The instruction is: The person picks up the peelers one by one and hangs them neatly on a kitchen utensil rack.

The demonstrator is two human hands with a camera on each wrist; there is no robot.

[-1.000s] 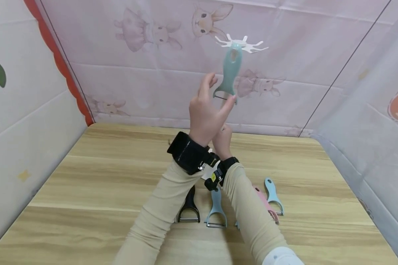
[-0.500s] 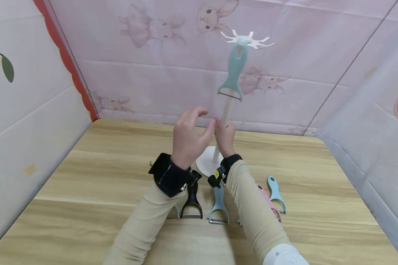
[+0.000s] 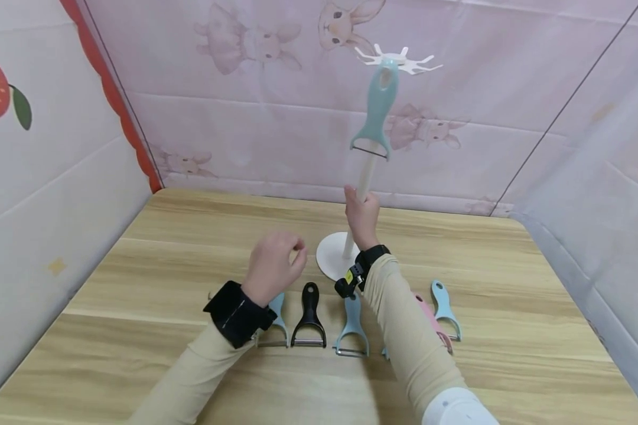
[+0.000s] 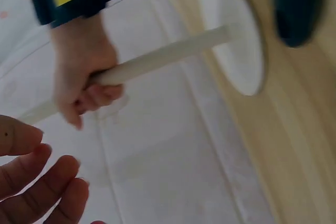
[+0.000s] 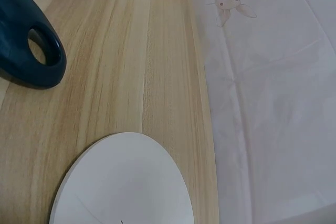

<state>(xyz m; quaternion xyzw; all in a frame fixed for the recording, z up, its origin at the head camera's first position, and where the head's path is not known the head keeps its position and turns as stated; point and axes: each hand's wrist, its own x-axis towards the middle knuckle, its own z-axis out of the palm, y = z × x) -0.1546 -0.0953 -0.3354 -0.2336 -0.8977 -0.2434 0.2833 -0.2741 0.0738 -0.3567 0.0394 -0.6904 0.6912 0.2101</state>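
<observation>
My right hand (image 3: 363, 218) grips the white pole (image 3: 367, 174) of a stand with a round base (image 3: 329, 257) on the table. White hooks (image 3: 420, 64) fan out from the top, and a mint-green peeler (image 3: 381, 106) hangs there, blade down. My left hand (image 3: 276, 265) is over the table left of the base, fingers loosely bent and holding nothing. Below it lies a light-blue peeler (image 3: 279, 319), partly hidden by the wrist strap. Nearby is a black peeler (image 3: 311, 313). In the left wrist view, my left fingertips (image 4: 63, 171) show bare.
Another blue peeler (image 3: 353, 324) lies in front of the base. To the right are a pink peeler (image 3: 430, 319), partly behind my sleeve, and a further blue peeler (image 3: 443, 304). Patterned cloth walls (image 3: 276, 141) border the wooden table (image 3: 489, 283).
My left hand has let go of the mint-green peeler, which stays hanging, and has moved down and left towards the table. The right hand keeps its grip on the pole.
</observation>
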